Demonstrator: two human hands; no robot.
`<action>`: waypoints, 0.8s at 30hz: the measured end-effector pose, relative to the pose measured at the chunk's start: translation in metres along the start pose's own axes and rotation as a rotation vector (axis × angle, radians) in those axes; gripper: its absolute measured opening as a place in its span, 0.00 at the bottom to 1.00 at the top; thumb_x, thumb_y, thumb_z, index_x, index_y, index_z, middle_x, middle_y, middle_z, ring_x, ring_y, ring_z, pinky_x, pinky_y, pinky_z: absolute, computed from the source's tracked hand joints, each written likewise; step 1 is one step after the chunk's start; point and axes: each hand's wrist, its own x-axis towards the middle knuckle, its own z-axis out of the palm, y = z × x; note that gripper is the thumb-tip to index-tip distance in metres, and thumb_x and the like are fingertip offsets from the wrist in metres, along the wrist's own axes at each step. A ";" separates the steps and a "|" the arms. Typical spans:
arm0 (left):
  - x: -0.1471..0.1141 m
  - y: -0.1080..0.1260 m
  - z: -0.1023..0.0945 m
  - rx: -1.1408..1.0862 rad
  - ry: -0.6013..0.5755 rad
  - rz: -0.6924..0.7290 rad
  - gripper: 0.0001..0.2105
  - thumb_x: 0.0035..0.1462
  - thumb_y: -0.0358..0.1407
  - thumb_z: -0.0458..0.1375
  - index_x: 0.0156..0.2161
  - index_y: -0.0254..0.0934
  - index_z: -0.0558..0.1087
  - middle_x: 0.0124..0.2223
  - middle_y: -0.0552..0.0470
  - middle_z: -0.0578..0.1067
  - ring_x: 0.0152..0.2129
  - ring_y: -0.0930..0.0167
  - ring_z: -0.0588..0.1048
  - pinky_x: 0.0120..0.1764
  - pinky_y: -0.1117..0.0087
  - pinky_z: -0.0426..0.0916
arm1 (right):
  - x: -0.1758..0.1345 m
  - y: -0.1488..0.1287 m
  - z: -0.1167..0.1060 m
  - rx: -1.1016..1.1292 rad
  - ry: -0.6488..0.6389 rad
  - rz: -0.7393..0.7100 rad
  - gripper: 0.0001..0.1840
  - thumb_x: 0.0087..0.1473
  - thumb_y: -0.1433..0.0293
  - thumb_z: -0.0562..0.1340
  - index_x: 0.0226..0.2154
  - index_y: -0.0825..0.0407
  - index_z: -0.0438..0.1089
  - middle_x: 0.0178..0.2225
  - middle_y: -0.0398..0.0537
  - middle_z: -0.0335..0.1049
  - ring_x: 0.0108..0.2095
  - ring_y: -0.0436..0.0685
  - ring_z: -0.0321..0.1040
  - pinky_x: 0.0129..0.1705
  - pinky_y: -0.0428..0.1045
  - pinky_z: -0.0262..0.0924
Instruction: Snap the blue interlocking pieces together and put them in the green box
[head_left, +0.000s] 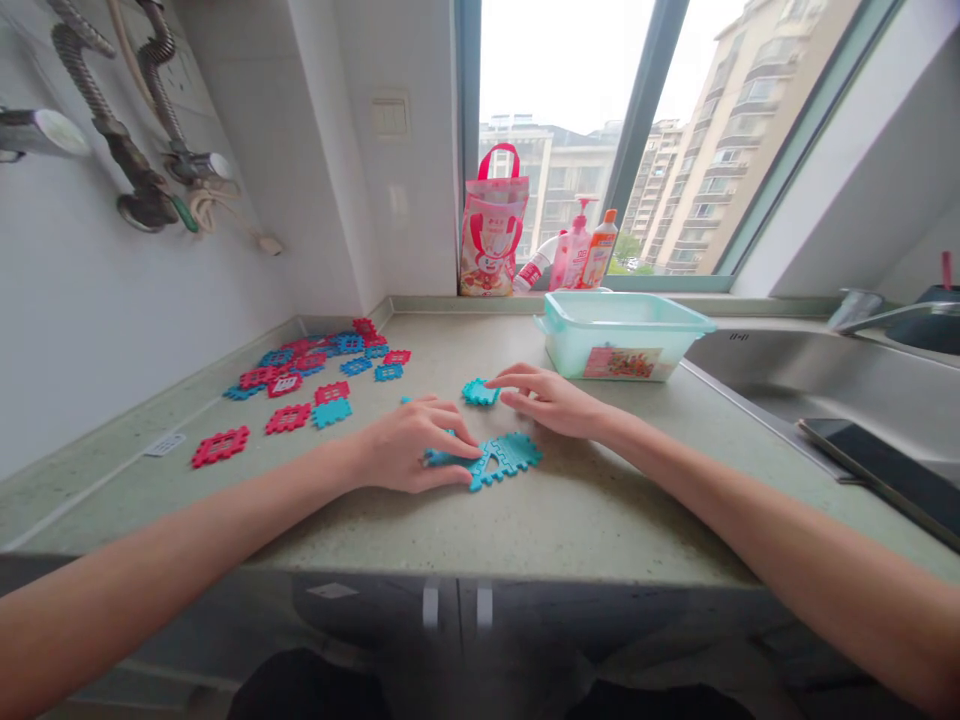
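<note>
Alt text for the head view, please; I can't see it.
Left hand on joined teal puzzle pieces, right hand at a separate teal piece, on a counter. Red and blue pieces lie farther left; a pale green tub stands near the sink.

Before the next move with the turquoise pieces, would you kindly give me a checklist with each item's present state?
1. Left hand at the joined turquoise pieces: ok, fingertips are at their left end.
2. Right hand at the single turquoise piece: ok, fingertips are at its right side.
3. Firm grip on the single turquoise piece: cannot tell.
4. Single turquoise piece linked to the joined turquoise pieces: not ok, it lies apart.
5. Phone well away from the sink: not ok, it lies at the edge.
</note>
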 end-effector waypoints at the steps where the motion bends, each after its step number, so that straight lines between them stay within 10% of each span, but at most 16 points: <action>1: 0.000 0.001 -0.001 -0.026 -0.019 0.017 0.10 0.66 0.41 0.65 0.49 0.44 0.84 0.44 0.46 0.85 0.39 0.65 0.81 0.49 0.60 0.71 | 0.003 0.001 0.003 -0.047 0.018 0.001 0.21 0.71 0.58 0.59 0.59 0.48 0.77 0.58 0.57 0.74 0.49 0.59 0.75 0.56 0.56 0.66; 7: -0.001 0.007 -0.009 -0.160 -0.063 0.088 0.14 0.63 0.32 0.65 0.53 0.47 0.82 0.47 0.45 0.85 0.45 0.62 0.82 0.55 0.58 0.72 | 0.008 0.003 0.016 -0.213 0.071 0.131 0.15 0.64 0.62 0.68 0.50 0.51 0.81 0.40 0.51 0.82 0.32 0.55 0.73 0.41 0.50 0.66; 20: -0.004 0.006 -0.010 -0.305 0.005 0.045 0.06 0.60 0.31 0.62 0.37 0.42 0.82 0.38 0.47 0.85 0.37 0.64 0.82 0.47 0.60 0.74 | -0.001 0.010 -0.002 0.028 0.353 0.090 0.18 0.66 0.55 0.62 0.41 0.53 0.79 0.37 0.52 0.78 0.34 0.55 0.71 0.36 0.50 0.65; 24: -0.006 -0.002 -0.005 -0.256 0.054 -0.025 0.07 0.64 0.35 0.61 0.34 0.40 0.80 0.34 0.47 0.84 0.35 0.65 0.81 0.47 0.61 0.74 | -0.013 0.004 -0.019 0.190 0.076 0.249 0.26 0.61 0.54 0.66 0.54 0.54 0.76 0.25 0.41 0.71 0.25 0.51 0.64 0.28 0.47 0.57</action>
